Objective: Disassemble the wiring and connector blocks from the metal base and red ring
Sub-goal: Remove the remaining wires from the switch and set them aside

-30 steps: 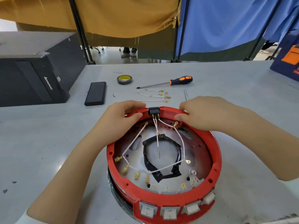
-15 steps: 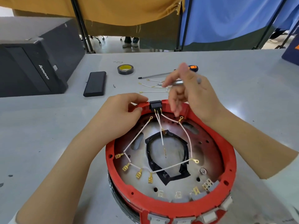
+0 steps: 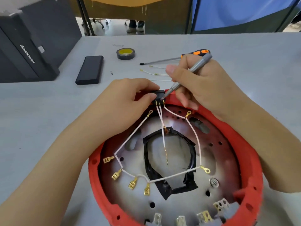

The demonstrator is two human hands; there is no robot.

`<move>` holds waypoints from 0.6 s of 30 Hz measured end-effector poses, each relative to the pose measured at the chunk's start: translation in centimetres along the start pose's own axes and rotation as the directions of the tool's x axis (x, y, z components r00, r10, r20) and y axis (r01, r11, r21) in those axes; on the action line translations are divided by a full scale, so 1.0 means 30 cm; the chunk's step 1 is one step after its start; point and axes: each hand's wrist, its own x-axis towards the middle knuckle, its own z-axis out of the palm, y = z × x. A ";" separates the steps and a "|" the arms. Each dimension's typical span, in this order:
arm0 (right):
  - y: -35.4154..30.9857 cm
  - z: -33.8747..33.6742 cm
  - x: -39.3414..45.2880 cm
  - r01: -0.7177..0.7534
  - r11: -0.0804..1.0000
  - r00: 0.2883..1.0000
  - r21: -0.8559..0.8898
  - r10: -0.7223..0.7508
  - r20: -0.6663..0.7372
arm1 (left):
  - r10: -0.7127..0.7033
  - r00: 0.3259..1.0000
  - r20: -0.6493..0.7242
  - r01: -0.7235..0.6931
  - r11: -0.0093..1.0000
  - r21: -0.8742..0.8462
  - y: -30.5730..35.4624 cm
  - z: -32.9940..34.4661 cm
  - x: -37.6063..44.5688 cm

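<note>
On the grey desk (image 3: 48, 111), the matte red plastic ring (image 3: 254, 168) rims a round perforated metal base (image 3: 216, 157). At its 12 o'clock, the left hand (image 3: 123, 101) pinches the small black connector block (image 3: 158, 95); the right hand (image 3: 200, 88) grips a slim grey metal screwdriver (image 3: 192, 70), tip on the block. Thin white wires (image 3: 193, 137) with brass terminals fan across the base.

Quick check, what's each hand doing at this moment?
Left hand: pinching the black connector block on the red ring.
Right hand: gripping a grey metal tool, tip at the block.
</note>
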 end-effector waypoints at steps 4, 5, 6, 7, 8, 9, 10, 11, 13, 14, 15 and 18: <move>-0.004 -0.004 -0.013 0.039 0.998 0.998 -0.042 -0.041 -0.047 | 0.050 0.998 -0.028 -0.048 0.996 0.077 -0.002 0.007 -0.008; -0.004 -0.006 -0.016 0.044 0.998 0.997 -0.050 -0.047 -0.062 | 0.058 0.998 -0.026 -0.055 0.995 0.087 -0.001 0.007 -0.009; -0.004 -0.008 -0.017 0.043 0.997 0.996 -0.057 -0.047 -0.076 | 0.063 0.998 -0.022 -0.061 0.994 0.092 0.000 0.007 -0.009; -0.002 -0.010 -0.018 0.039 0.997 0.995 -0.068 -0.045 -0.087 | 0.066 0.998 -0.019 -0.064 0.993 0.095 0.000 0.007 -0.009; 0.001 -0.012 -0.017 0.033 0.996 0.995 -0.086 -0.041 -0.094 | 0.067 0.998 -0.018 -0.065 0.993 0.097 0.000 0.007 -0.008; 0.004 -0.013 -0.016 0.027 0.994 0.994 -0.108 -0.038 -0.099 | 0.067 0.998 -0.018 -0.065 0.993 0.102 0.000 0.007 -0.008; 0.007 -0.014 -0.015 0.022 0.992 0.994 -0.128 -0.036 -0.105 | 0.066 0.998 -0.019 -0.064 0.992 0.108 0.001 0.008 -0.009; 0.009 -0.016 -0.014 0.014 0.990 0.993 -0.138 -0.030 -0.113 | 0.063 0.998 -0.017 -0.061 0.992 0.114 0.001 0.009 -0.009; 0.011 -0.020 -0.013 -0.015 0.991 0.991 -0.131 -0.003 -0.134 | 0.062 0.998 -0.011 -0.060 0.991 0.120 0.001 0.009 -0.010; 0.010 -0.022 -0.012 -0.028 0.991 0.990 -0.128 0.011 -0.138 | 0.060 0.998 -0.010 -0.058 0.991 0.123 0.001 0.009 -0.011; 0.010 -0.021 -0.012 -0.036 0.990 0.990 -0.135 0.018 -0.138 | 0.058 0.998 -0.009 -0.056 0.991 0.125 0.001 0.008 -0.012; 0.009 -0.016 -0.013 -0.035 0.982 0.992 -0.183 0.012 -0.125 | 0.063 0.998 -0.011 -0.061 0.989 0.132 0.001 0.008 -0.013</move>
